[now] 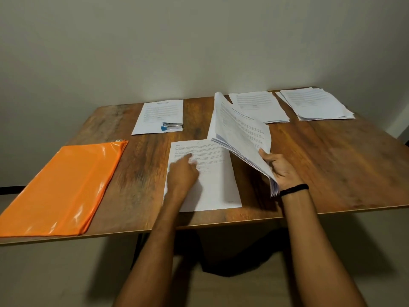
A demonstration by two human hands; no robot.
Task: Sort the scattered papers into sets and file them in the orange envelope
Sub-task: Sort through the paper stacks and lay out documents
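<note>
Head view, left to right.

1. Orange envelope [64, 187]: one, lying flat at the table's [332, 162] near left corner, apart from every paper; nothing appears to be going into it yet.
2. Far sheet set [158, 114]: one, with one blue stapler [171, 126] sitting on its near corner, probably acting as a weight or waiting for binding.
3. Left hand [182, 173]: forefinger stretching forward and pressing on the front sheet [217, 178], seemingly pinning it flat; the other fingers are looking loosely bent, holding nothing.
4. Right hand [281, 169], wearing a black wristband [294, 189]: thumb and fingers clamping the near corner of a thick sheaf [239, 134], which is tilting up off the table, likely so single sheets can be dealt from it.
5. Sorted piles: two, the nearer pile [259, 107] and the corner pile [316, 105], resting side by side at the far right edge.

Tally: paper groups five, envelope one, stapler one. Sorting is looking only partly done.
</note>
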